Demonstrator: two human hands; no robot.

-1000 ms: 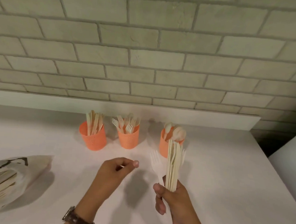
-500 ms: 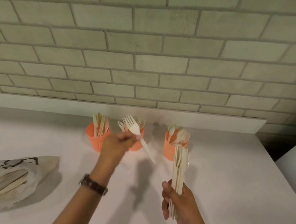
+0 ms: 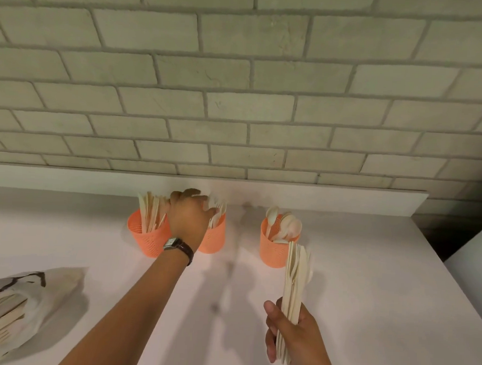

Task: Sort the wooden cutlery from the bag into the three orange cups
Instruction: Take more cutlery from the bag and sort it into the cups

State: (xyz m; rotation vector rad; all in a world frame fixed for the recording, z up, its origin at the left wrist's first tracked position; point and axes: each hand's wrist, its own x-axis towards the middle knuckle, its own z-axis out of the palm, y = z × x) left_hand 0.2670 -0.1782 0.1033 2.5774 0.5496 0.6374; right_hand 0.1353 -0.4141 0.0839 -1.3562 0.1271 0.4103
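Observation:
Three orange cups stand in a row near the wall. The left cup (image 3: 144, 237) holds knives, the middle cup (image 3: 214, 240) holds forks, and the right cup (image 3: 273, 252) holds spoons. My left hand (image 3: 189, 217) is over the mouth of the middle cup. Its fingers are curled round a wooden fork (image 3: 213, 204), which is blurred and mostly hidden by the hand. My right hand (image 3: 291, 338) grips a bundle of wooden cutlery (image 3: 295, 274) upright in front of the right cup. The paper bag (image 3: 32, 297) lies at the left with more cutlery inside.
The white counter (image 3: 368, 286) ends in a low white ledge (image 3: 345, 199) under a brick wall. Its right edge drops off at the far right beside another white surface (image 3: 476, 259). I wear a wristwatch (image 3: 179, 247) on my left arm.
My left hand took a fork from the bundle and carried it forward to the middle cup, where it now reaches into the mouth. My right hand kept holding the bundle.

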